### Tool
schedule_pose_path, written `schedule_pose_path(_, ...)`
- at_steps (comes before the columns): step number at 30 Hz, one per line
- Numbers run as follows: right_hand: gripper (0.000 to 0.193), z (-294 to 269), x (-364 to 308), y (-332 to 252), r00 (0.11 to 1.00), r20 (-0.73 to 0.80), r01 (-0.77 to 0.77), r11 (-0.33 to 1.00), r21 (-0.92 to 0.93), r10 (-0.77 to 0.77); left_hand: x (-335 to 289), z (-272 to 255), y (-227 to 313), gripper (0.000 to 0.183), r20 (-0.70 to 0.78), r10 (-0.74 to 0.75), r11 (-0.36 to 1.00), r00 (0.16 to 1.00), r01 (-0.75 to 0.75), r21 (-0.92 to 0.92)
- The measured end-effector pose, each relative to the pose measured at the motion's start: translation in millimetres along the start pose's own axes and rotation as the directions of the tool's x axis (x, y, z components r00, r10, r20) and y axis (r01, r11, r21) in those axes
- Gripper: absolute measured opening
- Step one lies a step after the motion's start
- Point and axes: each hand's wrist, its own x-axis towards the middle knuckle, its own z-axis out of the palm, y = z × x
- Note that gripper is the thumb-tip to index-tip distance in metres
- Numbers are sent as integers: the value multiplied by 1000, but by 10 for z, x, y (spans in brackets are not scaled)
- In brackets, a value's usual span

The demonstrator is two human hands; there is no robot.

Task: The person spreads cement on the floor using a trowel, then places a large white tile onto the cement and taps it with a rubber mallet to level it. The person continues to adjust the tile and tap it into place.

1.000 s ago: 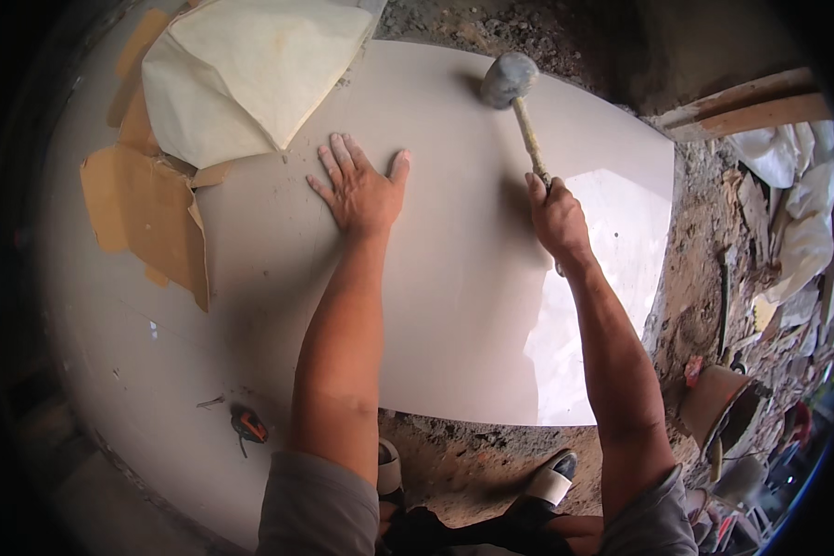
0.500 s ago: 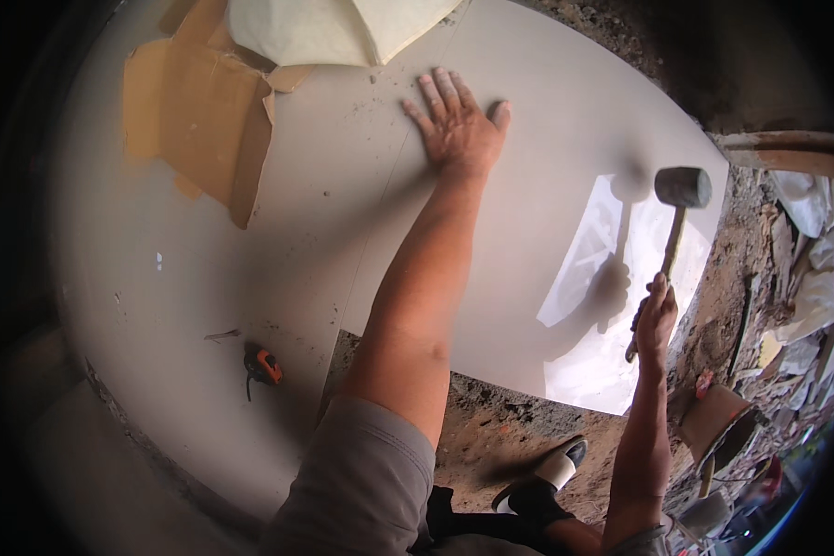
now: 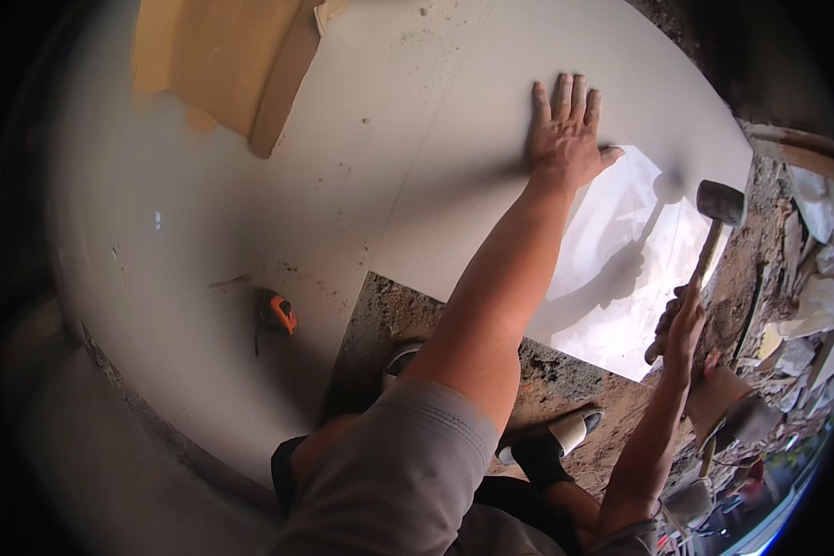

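My left hand [image 3: 570, 139] lies flat on a large pale floor tile [image 3: 491, 195], its fingers spread and dusty. At the right, my right hand [image 3: 678, 324] is wrapped round the wooden handle of a rubber mallet [image 3: 721, 202]. The mallet's dark head is raised over the tile's right side, apart from the surface, and its shadow falls on the bright reflection there. A thin joint runs between this tile and the neighbouring pale tile on the left.
An orange and black tape measure [image 3: 276, 313] rests on the left tile. Brown cardboard [image 3: 218, 56] lies at the upper left. Bare rough ground [image 3: 389, 320] borders the tile's near edge, where my sandalled foot [image 3: 565, 431] stands. Rubble and a bucket-like container [image 3: 718, 408] lie right.
My left hand has slid rightward across the tile, still flat. The mallet remains raised in my right hand, a little further right in view. The view has shifted, and the pale sheet has left it.
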Motion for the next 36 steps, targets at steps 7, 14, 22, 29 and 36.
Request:
schedule_pose_path(7,50,92,-134,447,991,128,22,999,27,-25,-74,-99,-277,94,-23,-111,994,994,111,5)
schedule_pose_path(14,50,124,-232,629,972,233,-53,997,64,37,-124,-213,-339,95,-39,-199,978,979,201,57)
schedule_pose_path(22,47,238,-436,552,958,270,-99,995,4,95,386,73,502,70,48,150,970,987,-157,184)
schedule_pose_path(29,40,-114,133,137,982,111,162,984,-68,-154,468,210,707,65,110,254,938,961,-273,215)
schedule_pose_path(36,49,-65,1173,-341,971,-155,150,968,-202,-183,465,148,705,66,131,248,944,960,-270,189)
